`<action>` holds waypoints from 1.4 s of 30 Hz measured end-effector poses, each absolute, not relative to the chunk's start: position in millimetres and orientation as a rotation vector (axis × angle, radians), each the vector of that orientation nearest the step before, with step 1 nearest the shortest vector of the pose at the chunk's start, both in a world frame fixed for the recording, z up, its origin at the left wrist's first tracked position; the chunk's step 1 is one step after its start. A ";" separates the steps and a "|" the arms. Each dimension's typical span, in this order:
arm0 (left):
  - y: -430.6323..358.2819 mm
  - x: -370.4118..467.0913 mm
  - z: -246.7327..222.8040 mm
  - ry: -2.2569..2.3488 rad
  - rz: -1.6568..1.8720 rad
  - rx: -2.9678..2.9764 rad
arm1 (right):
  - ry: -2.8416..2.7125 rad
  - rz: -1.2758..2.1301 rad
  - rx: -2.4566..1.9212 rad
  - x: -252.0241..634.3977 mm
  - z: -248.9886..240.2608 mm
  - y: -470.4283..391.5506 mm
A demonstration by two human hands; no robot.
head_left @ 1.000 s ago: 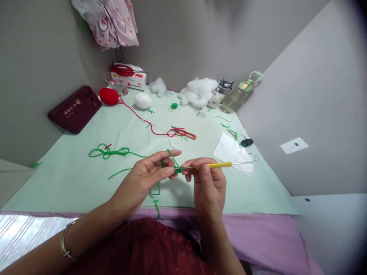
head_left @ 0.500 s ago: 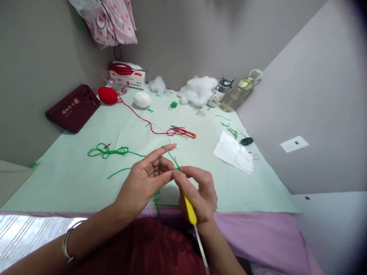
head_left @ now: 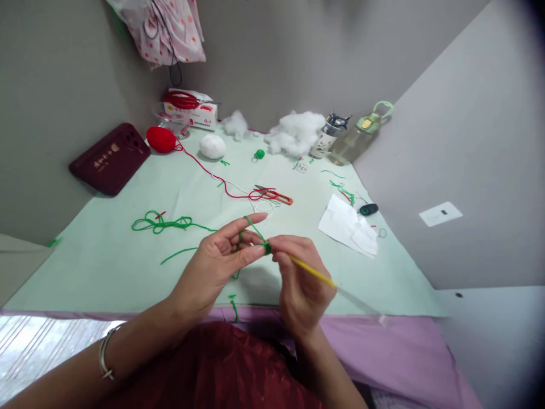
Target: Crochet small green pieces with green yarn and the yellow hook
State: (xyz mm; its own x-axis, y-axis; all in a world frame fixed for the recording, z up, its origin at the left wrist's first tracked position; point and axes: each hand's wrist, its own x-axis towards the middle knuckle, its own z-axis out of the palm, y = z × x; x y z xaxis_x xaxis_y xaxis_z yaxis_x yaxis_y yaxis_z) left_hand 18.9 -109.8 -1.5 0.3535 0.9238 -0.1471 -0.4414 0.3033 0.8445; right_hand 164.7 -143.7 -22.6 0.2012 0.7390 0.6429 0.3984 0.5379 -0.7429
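My left hand (head_left: 225, 250) pinches a small piece of green crochet work (head_left: 267, 248) between thumb and fingers. Green yarn (head_left: 254, 227) runs taut from that piece over the raised index finger and winds through the other fingers. In my right hand (head_left: 304, 278) is a crochet hook (head_left: 313, 270) with a yellow grip, its tip at the green piece and hidden by fingers and yarn. The hook's rear end points right and is blurred. Loose loops of green yarn (head_left: 164, 222) lie on the table left of my hands.
Beyond my hands lie orange thread snips (head_left: 276, 196) with red and white yarn across them. Red (head_left: 160, 140) and white (head_left: 212, 146) yarn balls, white stuffing (head_left: 296, 133), a pen cup (head_left: 322, 142) and a bottle (head_left: 355, 139) stand farther back. Paper pieces (head_left: 347, 224) are at right, a phone (head_left: 109, 159) at left.
My right hand has turned, swinging the hook's rear end from pointing down toward me to pointing right. The left hand keeps hold of the green piece, which now shows more clearly.
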 end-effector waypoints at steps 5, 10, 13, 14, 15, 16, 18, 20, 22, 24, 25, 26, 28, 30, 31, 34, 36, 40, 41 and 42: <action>-104.2 16.7 -3.7 0.624 0.846 0.560 | -1.408 0.213 -1.031 167.4 -22.2 -146.2; -103.6 14.6 0.8 0.649 0.893 0.640 | -1.090 0.717 -0.931 169.9 -14.9 -138.8; -106.0 15.6 1.5 0.676 0.901 0.725 | -1.108 0.825 -0.959 170.4 -17.2 -136.5; -106.3 15.6 1.0 0.677 0.898 0.742 | -1.090 0.850 -0.962 171.0 -18.1 -136.4; -106.4 15.1 0.5 0.677 0.890 0.756 | -1.061 0.877 -0.953 171.7 -18.6 -136.4; -106.4 14.4 -0.1 0.678 0.881 0.768 | -1.031 0.904 -0.934 172.5 -18.6 -136.5; -105.8 12.5 -0.8 0.685 0.868 0.789 | -0.992 0.947 -0.888 174.0 -17.7 -136.3; -105.3 10.7 -0.8 0.699 0.868 0.801 | -0.983 0.967 -0.847 175.0 -16.4 -135.8; -105.0 9.5 -0.4 0.716 0.875 0.817 | -1.003 0.957 -0.834 175.7 -15.5 -135.9; -104.9 8.7 -0.3 0.730 0.883 0.840 | -1.046 0.927 -0.842 175.9 -15.0 -137.5; -105.1 8.5 -0.6 0.738 0.892 0.855 | -1.073 0.897 -0.852 175.8 -14.9 -139.0; -105.3 8.3 -1.1 0.748 0.904 0.874 | -1.108 0.852 -0.873 175.7 -14.8 -141.0; -106.2 7.9 -2.8 0.783 0.939 0.931 | -1.219 0.706 -0.941 175.0 -15.1 -145.8; -107.3 7.5 -4.8 0.840 0.988 1.017 | -1.389 0.482 -0.989 173.9 -16.7 -150.4; -107.9 7.3 -5.5 0.870 1.011 1.060 | -1.483 0.358 -0.990 173.2 -18.1 -152.1; -109.5 7.1 -5.9 0.922 1.062 1.117 | -1.639 0.093 -0.920 170.4 -22.2 -154.0; -110.3 7.2 -4.6 0.906 1.057 1.096 | -1.577 0.111 -0.906 168.5 -23.2 -153.1; -111.6 8.2 -2.5 0.897 1.038 1.097 | -1.461 0.236 -0.932 166.8 -22.3 -150.6; -111.9 8.8 -2.4 0.906 1.041 1.107 | -1.493 0.212 -0.928 167.1 -22.5 -150.3; -112.1 9.3 -2.5 0.913 1.047 1.114 | -1.536 0.168 -0.922 167.4 -22.9 -150.3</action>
State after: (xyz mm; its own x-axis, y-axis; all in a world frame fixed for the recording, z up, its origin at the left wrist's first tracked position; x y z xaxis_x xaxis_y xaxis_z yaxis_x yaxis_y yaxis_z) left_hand 9.3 -112.1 -2.5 0.2648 0.9626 -0.0573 -0.1872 0.1096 0.9762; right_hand 167.4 -150.3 -22.9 0.0957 0.6275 0.7727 0.4454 0.6673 -0.5970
